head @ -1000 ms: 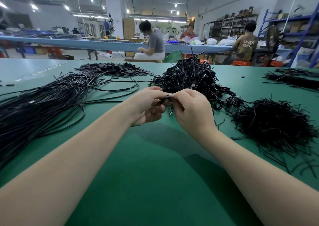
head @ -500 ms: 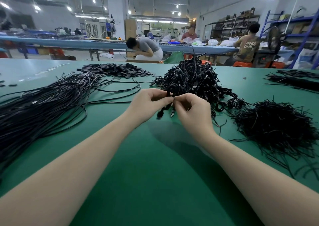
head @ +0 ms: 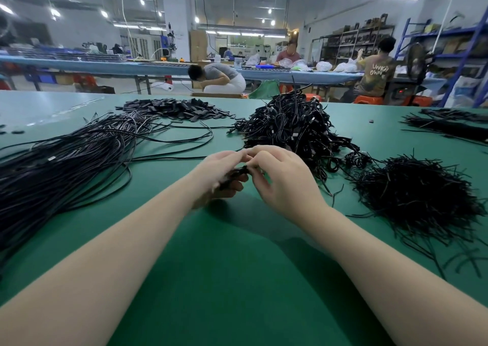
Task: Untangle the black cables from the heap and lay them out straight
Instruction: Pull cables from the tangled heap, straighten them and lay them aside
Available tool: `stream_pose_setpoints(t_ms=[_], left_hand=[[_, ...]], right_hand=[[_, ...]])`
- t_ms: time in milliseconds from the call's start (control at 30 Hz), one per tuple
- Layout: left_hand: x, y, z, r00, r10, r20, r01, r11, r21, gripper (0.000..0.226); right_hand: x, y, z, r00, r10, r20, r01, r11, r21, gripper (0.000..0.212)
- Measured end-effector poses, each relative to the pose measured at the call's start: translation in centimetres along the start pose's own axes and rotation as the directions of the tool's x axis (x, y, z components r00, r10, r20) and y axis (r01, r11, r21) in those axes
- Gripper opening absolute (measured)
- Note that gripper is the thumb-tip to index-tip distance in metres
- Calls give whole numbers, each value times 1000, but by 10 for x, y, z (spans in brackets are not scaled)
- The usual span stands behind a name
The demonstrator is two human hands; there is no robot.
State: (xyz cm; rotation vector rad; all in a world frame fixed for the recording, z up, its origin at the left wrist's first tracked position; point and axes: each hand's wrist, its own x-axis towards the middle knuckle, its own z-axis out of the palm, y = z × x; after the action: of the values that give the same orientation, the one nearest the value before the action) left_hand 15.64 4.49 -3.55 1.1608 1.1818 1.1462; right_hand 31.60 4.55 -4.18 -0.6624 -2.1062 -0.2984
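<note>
Small coiled black cable [head: 236,174] pinched between left hand [head: 224,172] and right hand [head: 284,180], above green worktop [head: 237,266], just in front of tangled heap [head: 293,129]. Risk: hard tugging, tightening the knot or dragging neighbouring loops from the heap.

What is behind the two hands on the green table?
The tangled cable heap rises just behind the left hand and right hand. The hands cover its near edge and most of the cable they hold.
</note>
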Motion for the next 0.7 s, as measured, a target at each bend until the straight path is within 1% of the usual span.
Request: stream_pose_setpoints(t_ms=[33, 67, 100, 133, 167, 200, 233, 267, 300, 333, 367, 400, 433, 467, 500, 533, 567, 600, 667, 700], left_hand=[[3, -6, -2, 988, 114, -104, -106, 991, 77, 22], [5, -12, -6, 953, 237, -190, -193, 955, 224, 21], [8, -18, -11, 908, 356, -223, -234, 869, 435, 20], [11, -24, -15, 878, 439, -193, -227, 736, 638, 18], [11, -28, -18, 868, 471, -157, -183, 598, 781, 16], [12, -31, -19, 872, 466, -148, -127, 508, 852, 16], [13, -32, -18, 882, 448, -145, -97, 474, 875, 17], [14, -33, -17, 889, 438, -135, -94, 462, 882, 17], [14, -33, -15, 890, 442, -114, -104, 441, 892, 17], [13, -33, -14, 884, 458, -97, -116, 414, 903, 18], [12, -33, -14, 869, 485, -98, -124, 405, 906, 19], [12, -33, -14, 841, 528, -122, -127, 410, 903, 21], [11, -33, -15, 802, 574, -166, -119, 425, 897, 22], [11, -32, -16, 756, 615, -223, -104, 450, 887, 24], [11, -33, -16, 718, 636, -282, -80, 478, 875, 25], [11, -32, -18, 694, 643, -324, -44, 486, 873, 27], [12, -31, -20, 700, 629, -338, 15, 460, 888, 29], [13, -30, -24, 728, 596, -337, 89, 406, 909, 32], [12, -22, -40, 786, 503, -358, 226, 305, 925, 37], [10, -16, -52, 798, 461, -388, 286, 278, 917, 39]], right_hand=[[3, -2, -2, 1000, 5, 18, -6, 1000, 29, 5], [8, -5, -4, 1000, -9, 21, 8, 999, 35, 8], [15, -8, -6, 999, -44, 15, 44, 999, 11, 10], [24, -8, -9, 995, -98, 8, 98, 994, -38, 10], [37, -6, -13, 988, -153, -7, 151, 982, -115, 10], [53, -1, -18, 982, -185, -31, 174, 961, -214, 8], [71, 9, -24, 984, -172, -48, 148, 934, -324, 8], [90, 23, -32, 995, -92, -39, 67, 902, -426, 8], [108, 38, -39, 998, 56, -4, -50, 859, -509, 10], [119, 51, -43, 970, 238, 43, -170, 798, -578, 18], [126, 61, -44, 900, 419, 119, -261, 739, -621, 34], [126, 65, -41, 819, 540, 195, -321, 713, -624, 50], [122, 63, -34, 777, 578, 249, -352, 727, -590, 58], [111, 55, -24, 776, 560, 290, -349, 764, -543, 56], [96, 44, -14, 785, 528, 323, -341, 805, -485, 49], [78, 33, -3, 788, 497, 363, -334, 841, -426, 43], [57, 22, 8, 780, 473, 409, -327, 866, -378, 39], [36, 12, 17, 761, 462, 455, -329, 880, -343, 37], [5, 1, 26, 725, 472, 501, -402, 881, -249, 32], [-4, 2, 29, 718, 489, 496, -458, 868, -193, 31]])
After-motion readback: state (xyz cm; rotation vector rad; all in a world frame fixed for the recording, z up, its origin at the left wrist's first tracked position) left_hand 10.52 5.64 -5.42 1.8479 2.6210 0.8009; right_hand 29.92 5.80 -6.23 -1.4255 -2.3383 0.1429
